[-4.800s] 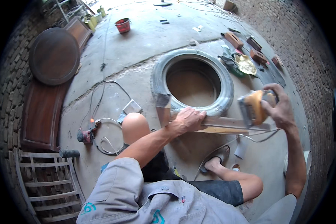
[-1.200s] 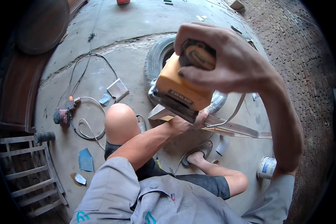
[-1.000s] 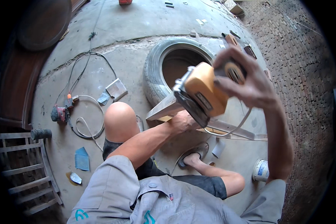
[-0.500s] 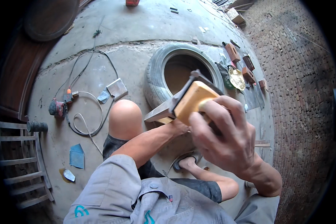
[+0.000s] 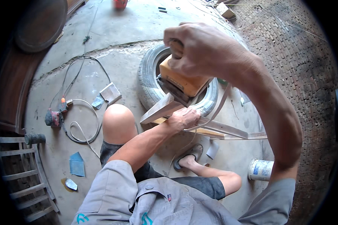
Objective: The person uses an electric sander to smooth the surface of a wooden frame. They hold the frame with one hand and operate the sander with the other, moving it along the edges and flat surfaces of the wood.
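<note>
My right hand [image 5: 199, 47] is wrapped over the top of a yellow-orange electric sander [image 5: 186, 80], its arm arching in from the right. The sander's dark base meets the upper end of a pale wooden frame [image 5: 158, 108]; whether it presses there is hard to tell. Closed around the frame just below the sander is my left hand [image 5: 184, 118]. From that joint a long wooden rail [image 5: 227, 128] runs off to the right. Behind the sander a car tyre [image 5: 145, 77] lies on its side, partly covered by it. A pale cable [image 5: 218, 108] hangs past the rail.
On the concrete floor to the left lie a coiled cable [image 5: 97, 129], a red-and-black power tool [image 5: 53, 117] and blue sandpaper [image 5: 77, 165]. A slatted wooden piece [image 5: 24, 173] stands at far left. A white can [image 5: 260, 170] sits at right, near the brick surface [image 5: 308, 75].
My right hand has carried the sander farther away and turned it, so its side now shows. My left hand, hidden before behind the sander, now shows on the frame.
</note>
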`<act>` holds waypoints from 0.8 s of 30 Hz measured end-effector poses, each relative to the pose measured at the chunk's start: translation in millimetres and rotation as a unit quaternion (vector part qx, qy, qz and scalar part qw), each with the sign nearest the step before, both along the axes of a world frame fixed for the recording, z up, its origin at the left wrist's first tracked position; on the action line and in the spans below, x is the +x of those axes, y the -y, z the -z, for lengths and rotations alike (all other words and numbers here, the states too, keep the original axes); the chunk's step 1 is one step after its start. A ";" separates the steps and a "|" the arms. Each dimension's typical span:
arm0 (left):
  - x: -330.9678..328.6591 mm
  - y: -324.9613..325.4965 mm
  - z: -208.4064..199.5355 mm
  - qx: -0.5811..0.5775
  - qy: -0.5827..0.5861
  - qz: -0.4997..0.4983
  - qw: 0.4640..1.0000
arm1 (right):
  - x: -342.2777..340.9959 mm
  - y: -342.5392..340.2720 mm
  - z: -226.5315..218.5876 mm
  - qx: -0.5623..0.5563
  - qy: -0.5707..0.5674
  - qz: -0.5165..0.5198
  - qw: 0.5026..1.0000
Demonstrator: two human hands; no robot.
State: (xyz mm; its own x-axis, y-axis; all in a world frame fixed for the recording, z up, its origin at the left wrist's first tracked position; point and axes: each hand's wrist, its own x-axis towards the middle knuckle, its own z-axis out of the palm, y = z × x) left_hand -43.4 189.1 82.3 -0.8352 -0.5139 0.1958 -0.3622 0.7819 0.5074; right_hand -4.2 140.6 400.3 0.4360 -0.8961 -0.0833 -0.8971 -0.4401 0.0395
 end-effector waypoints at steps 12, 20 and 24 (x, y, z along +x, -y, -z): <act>7.0 11.7 -29.4 -0.037 -0.209 -0.045 0.976 | -41.7 -51.9 10.1 -0.059 0.125 -0.115 0.984; 15.9 11.3 -26.5 0.006 -0.009 0.035 0.999 | -120.2 -101.6 18.7 -0.074 0.189 0.068 0.977; 32.7 5.8 -33.5 -0.006 0.089 0.014 0.996 | -186.2 -132.4 56.7 -0.087 0.194 0.241 0.947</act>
State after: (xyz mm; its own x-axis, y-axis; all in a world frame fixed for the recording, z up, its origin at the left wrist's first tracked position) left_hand -10.7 183.3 115.8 -0.8715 -0.4879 0.0497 -0.4226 0.7986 0.4285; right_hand -190.4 273.0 343.5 -0.0600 -0.9842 0.1667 -0.9539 0.0074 -0.3000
